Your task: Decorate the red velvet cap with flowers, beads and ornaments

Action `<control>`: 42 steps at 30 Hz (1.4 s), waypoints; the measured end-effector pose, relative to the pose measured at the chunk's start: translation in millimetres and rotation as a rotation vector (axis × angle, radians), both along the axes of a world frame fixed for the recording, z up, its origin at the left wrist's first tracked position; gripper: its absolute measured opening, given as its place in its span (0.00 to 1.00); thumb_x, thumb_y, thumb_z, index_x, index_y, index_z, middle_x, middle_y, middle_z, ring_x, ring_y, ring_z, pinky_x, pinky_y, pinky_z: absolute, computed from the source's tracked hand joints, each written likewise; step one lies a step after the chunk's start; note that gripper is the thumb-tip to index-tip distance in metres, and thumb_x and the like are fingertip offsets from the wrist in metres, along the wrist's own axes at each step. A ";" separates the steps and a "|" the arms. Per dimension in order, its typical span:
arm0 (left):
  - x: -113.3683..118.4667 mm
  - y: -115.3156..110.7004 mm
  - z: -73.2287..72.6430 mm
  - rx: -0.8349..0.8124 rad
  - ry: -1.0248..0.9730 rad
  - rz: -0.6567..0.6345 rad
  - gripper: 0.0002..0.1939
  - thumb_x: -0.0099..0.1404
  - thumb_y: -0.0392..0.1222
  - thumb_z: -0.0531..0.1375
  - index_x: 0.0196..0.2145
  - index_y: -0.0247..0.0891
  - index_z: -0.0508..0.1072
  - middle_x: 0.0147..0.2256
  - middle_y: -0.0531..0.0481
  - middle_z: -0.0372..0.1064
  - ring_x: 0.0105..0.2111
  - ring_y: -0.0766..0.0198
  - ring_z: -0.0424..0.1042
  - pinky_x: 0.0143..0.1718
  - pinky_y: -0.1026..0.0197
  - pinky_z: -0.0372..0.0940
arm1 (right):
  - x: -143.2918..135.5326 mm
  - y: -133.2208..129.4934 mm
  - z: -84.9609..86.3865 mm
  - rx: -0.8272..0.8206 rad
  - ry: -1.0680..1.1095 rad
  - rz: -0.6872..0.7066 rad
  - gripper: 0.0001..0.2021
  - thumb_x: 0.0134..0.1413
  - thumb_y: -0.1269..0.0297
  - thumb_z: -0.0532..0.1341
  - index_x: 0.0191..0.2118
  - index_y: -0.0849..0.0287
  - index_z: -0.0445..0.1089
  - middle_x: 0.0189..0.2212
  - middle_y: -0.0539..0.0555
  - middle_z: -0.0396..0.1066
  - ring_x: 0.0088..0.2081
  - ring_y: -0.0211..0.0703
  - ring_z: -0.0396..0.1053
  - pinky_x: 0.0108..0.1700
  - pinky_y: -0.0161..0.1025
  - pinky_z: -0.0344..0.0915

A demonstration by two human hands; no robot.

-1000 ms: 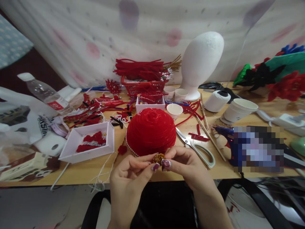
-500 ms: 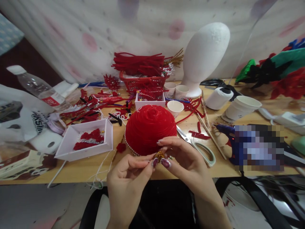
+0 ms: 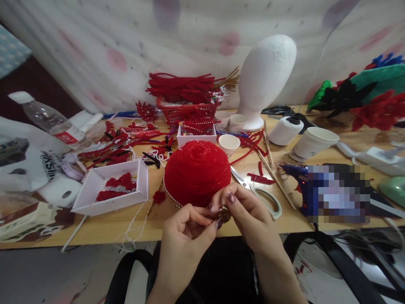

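Note:
My left hand (image 3: 190, 234) and my right hand (image 3: 249, 215) meet at the front edge of the table, both with fingers pinched together. Between their fingertips is a small gold ornament (image 3: 224, 214), partly covered by the fingers, so its exact shape is hard to make out. Right behind my hands sits a dome-shaped red velvet cap (image 3: 196, 173), wound in rings, with a string of white beads (image 3: 171, 199) along its lower rim. Scissors (image 3: 265, 196) with pale green handles lie to the right of the cap. A small red pompom (image 3: 159, 196) lies to its left.
A white box (image 3: 79, 206) with red pieces stands at left. Behind the cap are a red basket (image 3: 164, 109), paper cups (image 3: 229, 142) and a white foam head (image 3: 268, 71). At right are a thread spool (image 3: 284, 131), wooden sticks (image 3: 281, 188) and a blue glue gun (image 3: 308, 194).
My hands have shifted slightly right with the gold ornament, and it has turned between the fingers. My right thumb has risen from beside the left thumb. The view has moved a little.

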State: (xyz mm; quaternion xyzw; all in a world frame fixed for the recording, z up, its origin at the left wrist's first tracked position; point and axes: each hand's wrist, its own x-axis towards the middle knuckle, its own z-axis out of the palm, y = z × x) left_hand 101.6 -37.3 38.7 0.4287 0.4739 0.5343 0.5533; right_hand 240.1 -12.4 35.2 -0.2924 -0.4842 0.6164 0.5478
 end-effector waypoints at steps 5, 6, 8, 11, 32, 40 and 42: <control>0.4 -1.0 -2.1 0.002 0.062 0.005 0.08 0.56 0.34 0.66 0.23 0.37 0.71 0.33 0.47 0.79 0.35 0.61 0.79 0.37 0.63 0.75 | 3.6 2.9 -2.6 -0.059 0.134 -0.062 0.10 0.65 0.59 0.58 0.32 0.56 0.67 0.14 0.43 0.55 0.22 0.35 0.58 0.32 0.33 0.60; 0.0 -1.3 -1.8 0.011 0.079 0.012 0.08 0.56 0.34 0.67 0.23 0.37 0.71 0.33 0.47 0.79 0.35 0.60 0.79 0.36 0.63 0.75 | 6.0 3.6 -2.1 -0.064 0.132 -0.110 0.11 0.64 0.58 0.59 0.31 0.56 0.68 0.13 0.43 0.55 0.21 0.34 0.56 0.31 0.33 0.60; -0.4 -1.9 -0.6 0.025 0.124 0.043 0.09 0.56 0.35 0.66 0.23 0.37 0.70 0.33 0.47 0.79 0.35 0.60 0.79 0.35 0.63 0.75 | 13.9 4.6 -0.4 -0.062 0.112 -0.238 0.10 0.62 0.58 0.62 0.30 0.56 0.70 0.16 0.44 0.58 0.23 0.34 0.59 0.31 0.33 0.61; 1.7 -2.6 -1.7 0.091 0.283 0.044 0.07 0.58 0.34 0.65 0.24 0.39 0.72 0.33 0.49 0.80 0.35 0.61 0.79 0.35 0.64 0.75 | 32.4 3.6 0.7 -0.038 0.039 -0.434 0.05 0.58 0.60 0.65 0.39 0.53 0.76 0.26 0.49 0.70 0.33 0.38 0.68 0.39 0.35 0.65; 40.9 5.9 -50.4 0.666 0.896 -0.069 0.08 0.64 0.28 0.60 0.30 0.37 0.73 0.29 0.52 0.77 0.29 0.65 0.76 0.35 0.66 0.69 | 71.4 -18.4 -26.3 0.111 -0.165 -0.513 0.05 0.60 0.67 0.61 0.35 0.53 0.74 0.34 0.50 0.75 0.38 0.41 0.72 0.42 0.37 0.67; 43.6 2.8 -30.3 0.610 0.490 -0.109 0.09 0.60 0.27 0.64 0.29 0.39 0.71 0.30 0.58 0.75 0.31 0.72 0.75 0.35 0.74 0.68 | 50.1 -14.7 -26.5 0.244 -0.688 -0.428 0.09 0.64 0.71 0.52 0.44 0.53 0.67 0.28 0.46 0.68 0.29 0.35 0.66 0.33 0.33 0.62; 42.7 3.3 -28.9 0.600 0.469 -0.115 0.09 0.60 0.27 0.64 0.28 0.39 0.71 0.29 0.58 0.75 0.30 0.72 0.75 0.35 0.74 0.68 | 48.7 -13.3 -26.5 0.235 -0.697 -0.399 0.10 0.64 0.72 0.52 0.45 0.53 0.66 0.27 0.45 0.66 0.26 0.33 0.63 0.32 0.32 0.60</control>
